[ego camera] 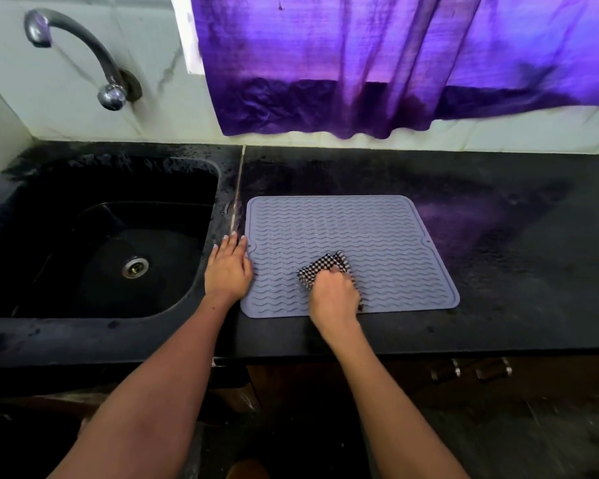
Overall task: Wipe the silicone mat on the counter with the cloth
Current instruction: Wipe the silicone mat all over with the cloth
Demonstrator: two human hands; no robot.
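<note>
The right hand [334, 293] bunches the soft, limp checkered cloth [325, 266] against the near middle of the ribbed silicone mat [360, 229], while the left hand [228, 267] presses flat, fingers straight, at its left edge, probably because the light, floppy mat would creep on the dark counter [498, 236].

We see a matt grey silicone mat [350, 233] ribbed with wavy ridges, a woven checked cloth [322, 267], a dark speckled stone worktop [498, 271], a glossy metal tap [77, 57] and a thin, creased purple fabric curtain [360, 63].
</note>
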